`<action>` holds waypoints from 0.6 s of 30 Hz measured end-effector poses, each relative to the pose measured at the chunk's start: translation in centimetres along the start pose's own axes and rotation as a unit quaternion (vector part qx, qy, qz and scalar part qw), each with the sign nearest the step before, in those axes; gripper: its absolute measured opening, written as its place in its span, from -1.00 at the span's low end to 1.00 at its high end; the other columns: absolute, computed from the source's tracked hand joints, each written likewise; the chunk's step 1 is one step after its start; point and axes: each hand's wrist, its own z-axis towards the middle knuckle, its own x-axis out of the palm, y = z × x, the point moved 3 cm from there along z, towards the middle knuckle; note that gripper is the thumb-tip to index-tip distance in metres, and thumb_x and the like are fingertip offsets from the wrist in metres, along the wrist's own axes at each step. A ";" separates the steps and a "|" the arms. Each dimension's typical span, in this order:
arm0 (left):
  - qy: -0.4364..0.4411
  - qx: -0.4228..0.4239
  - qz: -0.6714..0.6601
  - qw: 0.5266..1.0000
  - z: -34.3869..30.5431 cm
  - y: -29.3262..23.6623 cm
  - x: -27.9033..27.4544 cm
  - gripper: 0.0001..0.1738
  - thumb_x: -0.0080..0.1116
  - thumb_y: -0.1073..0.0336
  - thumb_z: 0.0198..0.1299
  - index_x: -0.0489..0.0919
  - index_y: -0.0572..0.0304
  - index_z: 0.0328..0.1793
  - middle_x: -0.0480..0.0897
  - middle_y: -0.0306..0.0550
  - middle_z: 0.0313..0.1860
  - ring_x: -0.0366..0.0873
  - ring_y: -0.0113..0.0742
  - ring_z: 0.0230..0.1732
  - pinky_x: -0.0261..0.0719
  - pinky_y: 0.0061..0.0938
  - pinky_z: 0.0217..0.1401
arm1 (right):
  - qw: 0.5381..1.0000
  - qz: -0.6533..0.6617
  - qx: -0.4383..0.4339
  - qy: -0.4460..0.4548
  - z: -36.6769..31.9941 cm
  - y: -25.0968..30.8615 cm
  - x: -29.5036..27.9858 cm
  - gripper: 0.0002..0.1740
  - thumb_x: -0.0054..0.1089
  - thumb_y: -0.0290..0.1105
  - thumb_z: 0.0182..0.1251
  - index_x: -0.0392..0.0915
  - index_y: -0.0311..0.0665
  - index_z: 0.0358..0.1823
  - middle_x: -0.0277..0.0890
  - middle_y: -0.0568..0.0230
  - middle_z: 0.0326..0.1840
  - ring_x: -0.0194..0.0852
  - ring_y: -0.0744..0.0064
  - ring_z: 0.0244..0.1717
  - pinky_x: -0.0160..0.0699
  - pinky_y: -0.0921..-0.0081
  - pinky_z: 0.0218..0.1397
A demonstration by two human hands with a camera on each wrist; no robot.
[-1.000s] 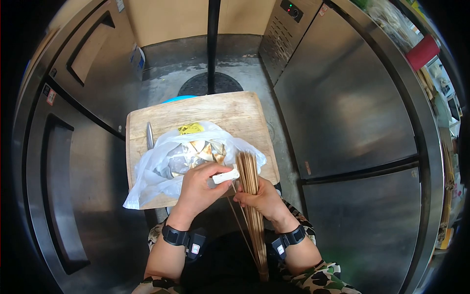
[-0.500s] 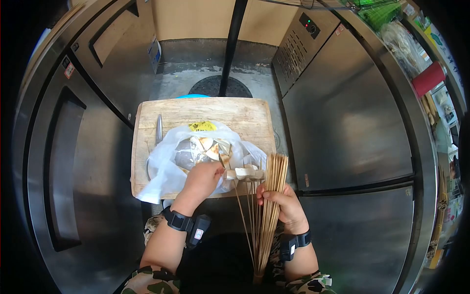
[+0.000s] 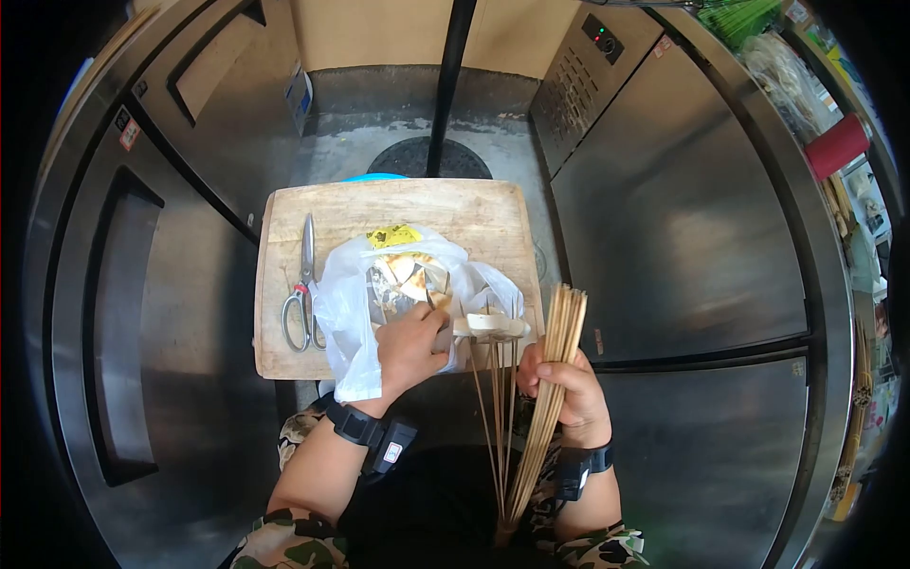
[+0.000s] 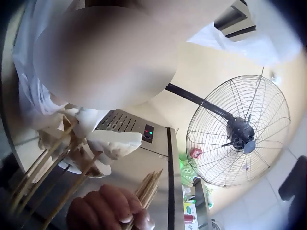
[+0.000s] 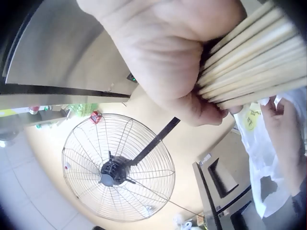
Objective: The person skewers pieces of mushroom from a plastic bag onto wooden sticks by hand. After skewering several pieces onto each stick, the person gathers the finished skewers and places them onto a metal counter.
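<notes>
My right hand grips a thick bundle of thin wooden skewers, tips upward. Several skewers fan out left of the bundle and carry white pieces near their tips. In the left wrist view these skewered pieces look thick, with brown patches. A white plastic bag lies open on a wooden cutting board, holding white wedges with brown edges. Over the bag's mouth is my left hand, fingers bent among the wedges; whether it pinches one I cannot tell.
Metal scissors lie at the board's left side. Steel cabinets stand left and right. A black pole rises behind the board from a round base; the wrist views show a wire fan.
My left hand has left a white piece on the skewers and moved to the bag. The skewer bundle and right hand have shifted right. The bag's left edge has moved off the scissors.
</notes>
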 end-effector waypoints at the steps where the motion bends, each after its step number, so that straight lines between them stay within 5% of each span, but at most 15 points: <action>1: -0.005 0.009 0.007 1.000 0.0 -0.1 0.2 -0.55 0.26 0.31 -0.14 0.52 0.15 -0.03 0.53 -0.08 -0.17 0.54 -0.04 -0.11 0.54 -0.22 -0.15 | 1.000 0.012 -0.007 0.003 -0.1 0.2 0.1 -0.93 0.13 -0.48 0.06 0.46 -0.32 -0.44 0.40 0.24 -0.53 0.32 0.47 -0.51 0.25 0.59 -0.43; 10: 0.032 0.050 0.054 0.997 0.1 -1.0 0.8 -0.60 0.25 0.35 -0.14 0.51 0.15 -0.08 0.54 -0.02 -0.22 0.52 0.03 -0.12 0.52 -0.18 -0.12 | 1.000 0.002 0.023 -0.015 0.2 -0.7 -0.2 -0.90 0.16 -0.52 0.12 0.52 -0.33 -0.30 0.48 0.27 -0.42 0.40 0.50 -0.42 0.38 0.60 -0.31; 18: -0.077 -0.057 -0.096 0.991 0.5 0.9 -1.0 -0.64 0.27 0.41 -0.06 0.47 0.11 -0.08 0.52 0.03 -0.27 0.51 0.03 -0.19 0.47 -0.24 -0.15 | 0.996 -0.077 0.046 -0.027 0.4 -1.2 0.7 -0.85 0.13 -0.57 0.14 0.50 -0.32 -0.23 0.48 0.35 -0.34 0.41 0.58 -0.34 0.40 0.64 -0.22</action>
